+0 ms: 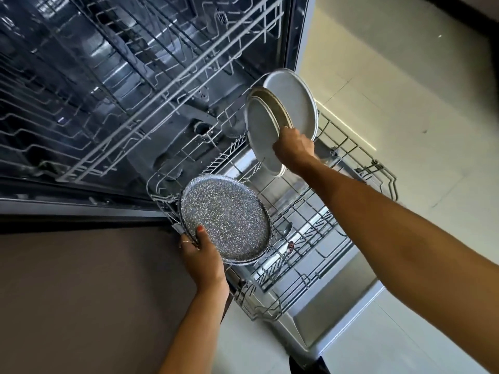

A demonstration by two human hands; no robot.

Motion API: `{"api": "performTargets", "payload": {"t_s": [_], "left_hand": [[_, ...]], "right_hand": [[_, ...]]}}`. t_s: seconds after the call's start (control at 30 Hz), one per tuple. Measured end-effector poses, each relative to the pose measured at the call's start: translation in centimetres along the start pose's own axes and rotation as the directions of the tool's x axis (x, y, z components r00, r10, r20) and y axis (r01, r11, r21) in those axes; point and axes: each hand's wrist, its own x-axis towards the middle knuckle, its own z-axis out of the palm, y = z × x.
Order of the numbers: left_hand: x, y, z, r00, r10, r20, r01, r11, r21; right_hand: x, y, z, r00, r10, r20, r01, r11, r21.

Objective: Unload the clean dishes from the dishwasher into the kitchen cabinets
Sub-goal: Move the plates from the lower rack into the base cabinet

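I see my left hand [201, 253] gripping the near edge of a speckled grey plate [225, 220], thumb curled over the top face and fingers wrapped underneath. A second rim shows just beneath that plate on its left side, so I seem to hold 2 stacked plates, though I cannot tell for sure. The stack sits tilted above the left front corner of the pulled-out lower rack [324, 238], clear of the wires.

My right hand [294, 148] is closed around the lower right edge of a pale grey plate [260, 128] standing upright near the rack's far edge. Just behind it stand 2 more plates on edge: a tan-rimmed plate [282, 110] touching it, and a larger light plate [291, 101] at the back. My fingers are hidden behind the plate's edge, so I cannot tell whether they also catch the tan-rimmed one.

In the rack's near part, by the speckled plate's right edge, some cutlery [285, 238] lies among the wires, including what looks like a spoon. The upper rack [135, 76] hangs inside the dishwasher tub at the top left. The open dishwasher door [332, 314] lies under the lower rack, with pale floor tiles [405, 103] to the right.
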Motion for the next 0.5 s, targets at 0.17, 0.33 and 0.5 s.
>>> {"api": "performTargets", "payload": {"t_s": [0.17,0.33,0.5], "left_hand": [[-0.3,0.9,-0.4,0.996,0.073,-0.057,-0.072,0.997,0.012],[-1.2,1.3,-0.6,0.997,0.008,-0.07,-0.008,1.0,0.013],[-3.4,0.4,-0.6,0.994,-0.098,0.042,0.098,0.995,0.006]], "right_hand": [[-3.1,1.4,-1.2,0.982,-0.155,-0.111,0.155,0.988,-0.004],[-8.3,5.3,-4.7,0.93,-0.206,-0.305,0.233,0.971,0.055],[-13.0,9.4,-7.6,0.973,-0.131,-0.189,0.189,0.924,0.332]]}}
